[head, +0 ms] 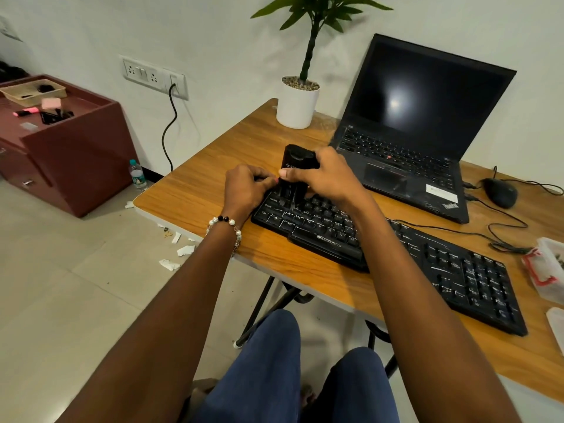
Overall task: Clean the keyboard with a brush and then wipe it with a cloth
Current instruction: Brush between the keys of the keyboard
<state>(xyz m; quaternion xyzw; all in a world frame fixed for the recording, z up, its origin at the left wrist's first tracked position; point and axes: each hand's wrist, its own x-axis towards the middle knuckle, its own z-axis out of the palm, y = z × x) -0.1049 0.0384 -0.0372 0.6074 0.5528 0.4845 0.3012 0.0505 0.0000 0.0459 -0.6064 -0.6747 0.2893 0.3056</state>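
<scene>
A: Keyboard (pixel 396 254) — where does it lie?

B: On the wooden table (pixel 213 184), slanted, its left end near the table's left edge and its right end toward the right edge, close to the near edge. It is black with white lettering.

A: And the brush?

B: A black, blocky brush (pixel 297 169) stands upright on the keyboard's far left corner, its lower end down among the keys there.

A: Who holds it?

B: The right hand (pixel 329 175) grips it from the right side, fingers curled round the body and the thumb pressed across its front. The left hand (pixel 247 186) is just beside it on the left, fingers bent together and pinching at the brush's lower part; exactly what they pinch I cannot tell. That wrist wears a bead bracelet (pixel 227 222).

A: What else is on the table?

B: An open black laptop (pixel 421 123) with a dark screen sits beyond the keyboard, toward the far edge. A plant in a white pot (pixel 297 106) stands at the far left corner. A black mouse (pixel 500 192) with its cable lies right of the laptop. At the right edge there is a clear plastic bag (pixel 546 270) with red printing.

A: And off the table?

B: Scraps of white paper (pixel 177 254) on the floor, a water bottle (pixel 138 175) by the wall, and a reddish cabinet (pixel 70 154).
</scene>
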